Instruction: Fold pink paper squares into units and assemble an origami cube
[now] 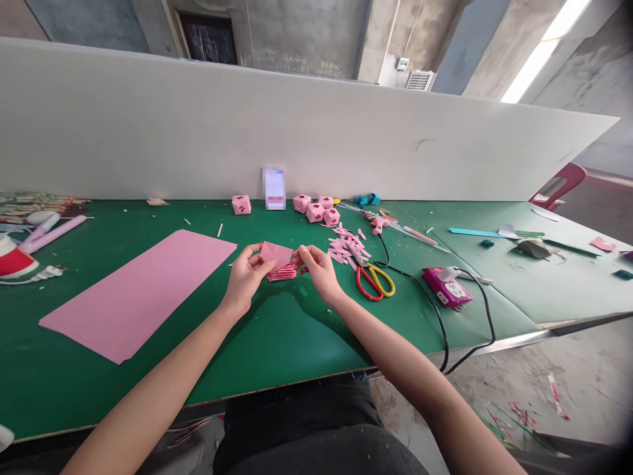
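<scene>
Pink square (277, 253): left hand (242, 280) pinches it | right hand (318, 269) at its edge, grip unclear | risk: careless tug could crease it

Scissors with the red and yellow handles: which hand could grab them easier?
Probably the right hand: it is nearer the scissors, and their handles point toward the person. The left hand is farther away and holds the pink paper square.

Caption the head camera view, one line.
Two hands hold a small pink paper above a folded stack on a green table.
</scene>
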The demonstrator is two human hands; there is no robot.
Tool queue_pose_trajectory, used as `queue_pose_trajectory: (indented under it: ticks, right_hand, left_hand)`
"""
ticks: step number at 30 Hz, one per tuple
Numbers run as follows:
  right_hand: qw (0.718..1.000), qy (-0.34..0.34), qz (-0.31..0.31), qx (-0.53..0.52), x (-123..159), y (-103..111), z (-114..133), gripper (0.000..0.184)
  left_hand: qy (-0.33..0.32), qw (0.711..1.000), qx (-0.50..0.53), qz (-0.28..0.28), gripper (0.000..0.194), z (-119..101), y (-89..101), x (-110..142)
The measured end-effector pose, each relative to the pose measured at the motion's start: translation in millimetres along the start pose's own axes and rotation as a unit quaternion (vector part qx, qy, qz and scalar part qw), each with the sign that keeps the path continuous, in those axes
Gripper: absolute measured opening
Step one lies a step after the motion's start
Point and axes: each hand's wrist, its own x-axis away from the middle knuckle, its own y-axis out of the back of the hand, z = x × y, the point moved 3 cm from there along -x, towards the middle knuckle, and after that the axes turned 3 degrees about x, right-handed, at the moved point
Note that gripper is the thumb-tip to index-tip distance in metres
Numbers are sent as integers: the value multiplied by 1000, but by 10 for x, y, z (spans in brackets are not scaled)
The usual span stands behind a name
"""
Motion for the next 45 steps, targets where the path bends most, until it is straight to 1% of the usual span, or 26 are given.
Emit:
queue_pose_trajectory:
  ticks: [4,11,13,15,18,19,22,27,29,33,37,42,45]
  right_hand:
    - [999,-25,13,-26,-18,24,-1,51]
    - [999,-25,19,-39,8,5,35,46]
    - [998,-34,30,-51,1,12,28,46]
    - [995,-53,65,-49,-11,14,4,47]
    - [986,-81,144,-14,-19,17,-22,48]
    - [983,-86,161,-1,-19,25,-21,48]
    - [978,-97,182,27,-14,65,14,46]
    - [960,-121,249,43,18,79,53,47]
    - [961,-116,247,46,15,84,46,48]
    - [974,-73,209,50,-19,105,17,45]
    - [981,-47,180,50,-46,117,-8,46]
    - [986,-47,155,46,-41,105,4,49]
    - [986,-54,152,42,-27,90,25,50]
  left_hand:
    - [0,1000,-4,14,51,23,-2,-4]
    - [-2,1000,-22,21,50,29,-2,-4]
    - [-9,999,-32,26,51,21,-2,0]
    - [-25,998,-52,30,50,9,-1,7]
    - [-56,993,-94,39,46,-7,-1,20]
    - [-67,991,-107,41,44,-10,0,23]
    - [-88,986,-137,45,41,-5,7,26]
    - [-74,985,-140,68,45,9,-2,35]
    - [-71,986,-133,75,46,-9,-15,45]
    - [-52,992,-94,74,48,-47,-40,61]
    - [-52,993,-67,76,52,-64,-58,74]
    - [-55,993,-52,90,52,-67,-73,91]
    - [-53,993,-53,92,52,-74,-81,96]
